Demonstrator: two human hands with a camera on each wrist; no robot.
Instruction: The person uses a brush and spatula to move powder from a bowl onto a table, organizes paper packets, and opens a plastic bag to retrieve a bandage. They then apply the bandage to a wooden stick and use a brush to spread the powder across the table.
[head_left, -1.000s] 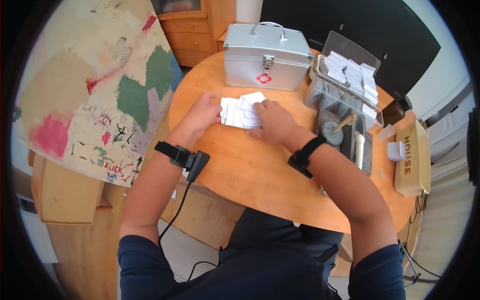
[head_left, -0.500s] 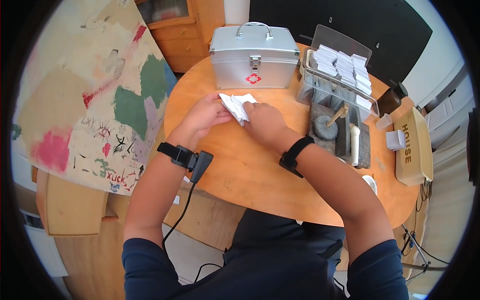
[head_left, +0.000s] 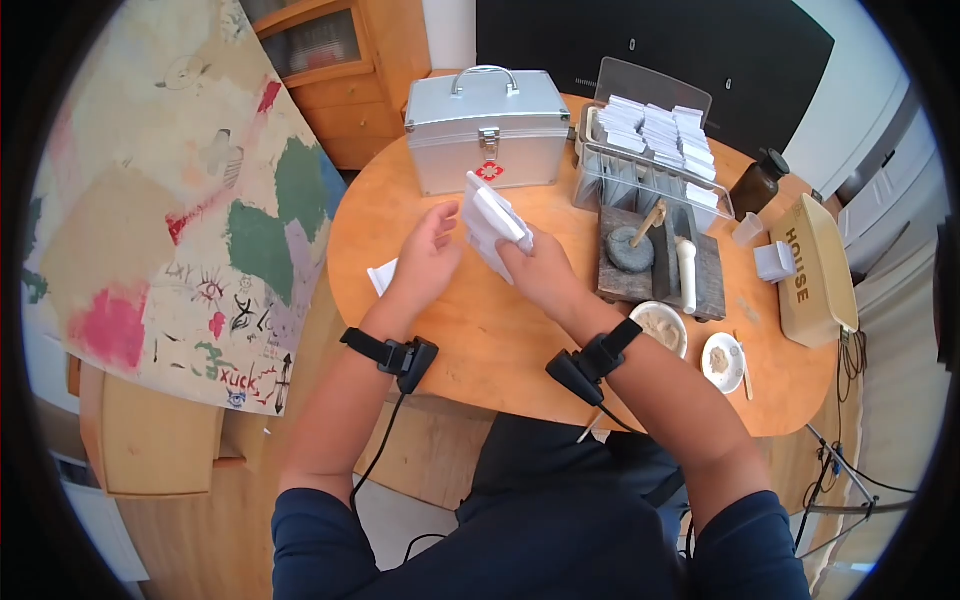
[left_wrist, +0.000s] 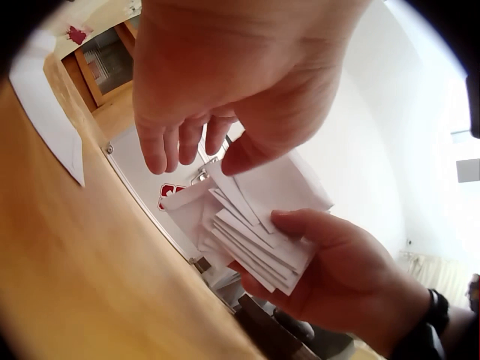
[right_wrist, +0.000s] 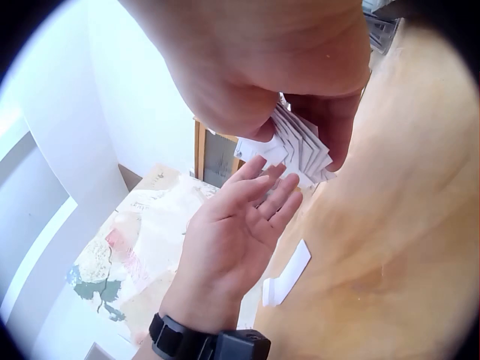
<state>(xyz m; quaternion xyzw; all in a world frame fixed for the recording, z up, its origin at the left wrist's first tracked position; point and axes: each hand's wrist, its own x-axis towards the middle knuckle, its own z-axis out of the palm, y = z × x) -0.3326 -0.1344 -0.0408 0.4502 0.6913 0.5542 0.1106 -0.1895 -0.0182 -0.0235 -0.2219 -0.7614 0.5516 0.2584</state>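
Note:
A fanned stack of small white folded papers point(head_left: 490, 222) is held up over the table, tilted, between the thumb and fingers of my right hand point(head_left: 540, 262). In the left wrist view its layered edges point(left_wrist: 251, 244) show, the right thumb point(left_wrist: 296, 223) pressing on the top sheet. My left hand point(head_left: 432, 250) is just left of the stack, palm turned toward it, its fingers loosely extended and holding nothing. One white folded paper point(head_left: 382, 276) lies by the table's left edge, partly behind the left forearm.
A silver first-aid case point(head_left: 485, 150) stands at the back. Right of it are a clear box point(head_left: 655, 170) full of white papers, a stone slab point(head_left: 620, 290) with a grinding stone, two bowls point(head_left: 722, 364), a dark jar point(head_left: 760, 185) and a cream bin point(head_left: 815, 270).
Both hands first held the spread papers low over the table. The right hand has gathered and lifted them upright; the left has let go. The loose paper at left has come into view.

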